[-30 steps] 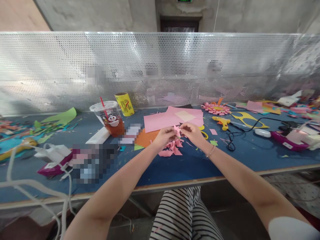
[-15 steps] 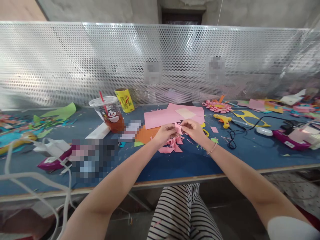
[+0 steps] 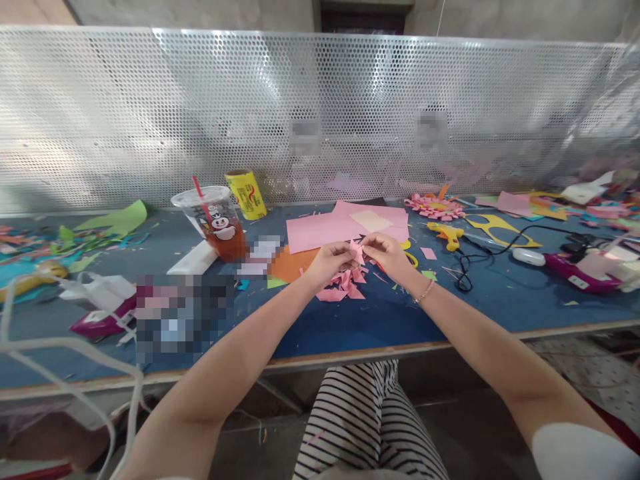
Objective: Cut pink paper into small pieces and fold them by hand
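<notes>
Between my two hands is a small piece of pink paper, pinched at both sides. My left hand grips its left side with thumb and fingertips. The fingers of my right hand are closed on its right edge. Just below lies a loose pile of cut pink paper pieces. Pink paper sheets spread behind my hands, with a cream piece on top. The yellow handles of scissors show partly behind my right hand.
A plastic cup of brown drink with a red straw stands left, beside a yellow roll. A yellow glue gun with a black cord lies right, near a pink paper flower. A perforated metal screen rises behind the blue table.
The view has tilted down slightly, so the scene sits a little differently. Both hands keep hold of the pink paper, with only slight finger movement.
</notes>
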The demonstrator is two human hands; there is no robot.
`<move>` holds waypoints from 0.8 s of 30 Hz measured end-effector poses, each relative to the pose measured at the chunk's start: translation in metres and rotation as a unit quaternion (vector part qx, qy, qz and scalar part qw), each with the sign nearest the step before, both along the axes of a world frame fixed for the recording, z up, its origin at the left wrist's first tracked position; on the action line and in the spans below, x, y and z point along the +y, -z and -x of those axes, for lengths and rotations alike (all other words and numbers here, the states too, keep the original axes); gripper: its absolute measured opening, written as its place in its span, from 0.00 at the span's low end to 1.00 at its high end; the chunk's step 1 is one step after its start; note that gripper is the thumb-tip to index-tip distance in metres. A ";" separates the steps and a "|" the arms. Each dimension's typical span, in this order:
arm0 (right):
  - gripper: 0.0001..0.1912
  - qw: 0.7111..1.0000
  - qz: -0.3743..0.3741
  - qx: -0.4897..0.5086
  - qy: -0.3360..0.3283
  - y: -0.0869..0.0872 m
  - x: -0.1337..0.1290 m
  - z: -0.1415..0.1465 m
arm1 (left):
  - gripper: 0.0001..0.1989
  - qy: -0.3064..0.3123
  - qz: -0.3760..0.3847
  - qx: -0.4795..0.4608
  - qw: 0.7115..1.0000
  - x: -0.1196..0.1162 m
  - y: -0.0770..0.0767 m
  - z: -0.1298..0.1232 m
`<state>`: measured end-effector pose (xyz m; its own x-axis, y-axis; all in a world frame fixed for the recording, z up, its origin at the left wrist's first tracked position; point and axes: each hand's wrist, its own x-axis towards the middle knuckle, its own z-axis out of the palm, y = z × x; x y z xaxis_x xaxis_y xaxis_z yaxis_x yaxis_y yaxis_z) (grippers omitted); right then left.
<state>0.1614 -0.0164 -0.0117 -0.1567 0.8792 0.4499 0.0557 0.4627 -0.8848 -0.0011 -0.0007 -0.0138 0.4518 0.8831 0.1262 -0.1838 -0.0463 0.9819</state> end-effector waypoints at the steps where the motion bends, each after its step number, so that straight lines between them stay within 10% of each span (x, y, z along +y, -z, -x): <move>1: 0.06 1.000 0.004 0.001 0.003 -0.001 -0.001 0.000 | 0.13 -0.002 -0.005 0.005 1.000 -0.001 -0.001 0.000; 24: 0.07 0.999 -0.006 -0.035 0.020 0.003 0.003 0.003 | 0.14 -0.057 -0.097 0.130 0.985 -0.001 -0.001 0.000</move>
<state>0.1587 -0.0135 -0.0151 -0.1523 0.8803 0.4494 0.1364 0.4691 -0.8726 -0.0010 -0.0014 -0.0132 0.3896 0.9011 0.1905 0.0897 -0.2430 0.9659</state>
